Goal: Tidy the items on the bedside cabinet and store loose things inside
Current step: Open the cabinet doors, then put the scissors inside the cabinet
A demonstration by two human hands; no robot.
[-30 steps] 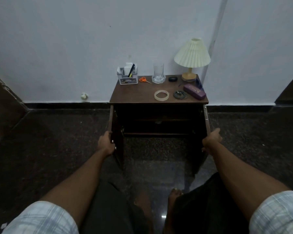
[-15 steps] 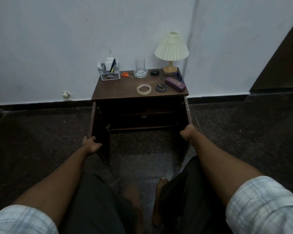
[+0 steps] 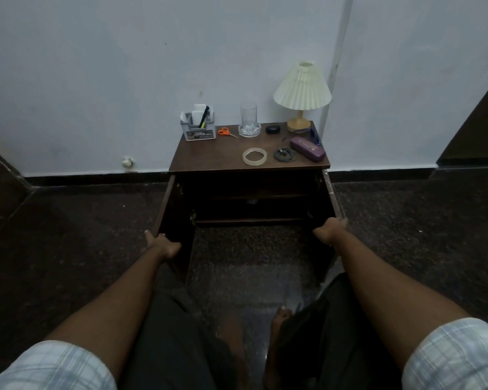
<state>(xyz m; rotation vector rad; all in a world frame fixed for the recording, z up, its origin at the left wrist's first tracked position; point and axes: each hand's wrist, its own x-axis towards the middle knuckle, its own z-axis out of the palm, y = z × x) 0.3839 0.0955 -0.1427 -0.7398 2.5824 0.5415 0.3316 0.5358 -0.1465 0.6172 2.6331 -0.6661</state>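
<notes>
A: Hands first. How are they placed?

B: The left hand (image 3: 162, 244), lower left of centre, is closed over the top edge of the left door (image 3: 175, 209), with the thumb laid on the outer side. The right hand (image 3: 330, 230), right of centre, is hooked over the top corner of the right door (image 3: 331, 198). Its fingertips are hidden behind the panel, so that clasp is judged rather than fully seen.

A: And beyond the hands?

B: Both doors are swung wide toward the camera. The bedside cabinet (image 3: 209, 156) is set against the wall at frame centre. Its interior is dark. A shelf edge (image 3: 251, 220) is made out, but the contents cannot be told.

A: Loose things?

B: All are noted on the top. A tape roll (image 3: 254, 156) lies near the front edge, a coiled cable (image 3: 285, 155) just beside it to the right, and a purple case (image 3: 307, 147) further right. Orange scissors (image 3: 226, 132) lie at the back between the organiser (image 3: 198, 126) and the glass (image 3: 248, 119). A lamp (image 3: 302, 91) stands at the upper right.

A: Step in hand?

B: Opening is judged complete, and nothing is stored yet. For the next move, a door is to be released and a hand raised to the top. The tape roll is most easily reached. The glass is to be avoided when the scissors are taken.
</notes>
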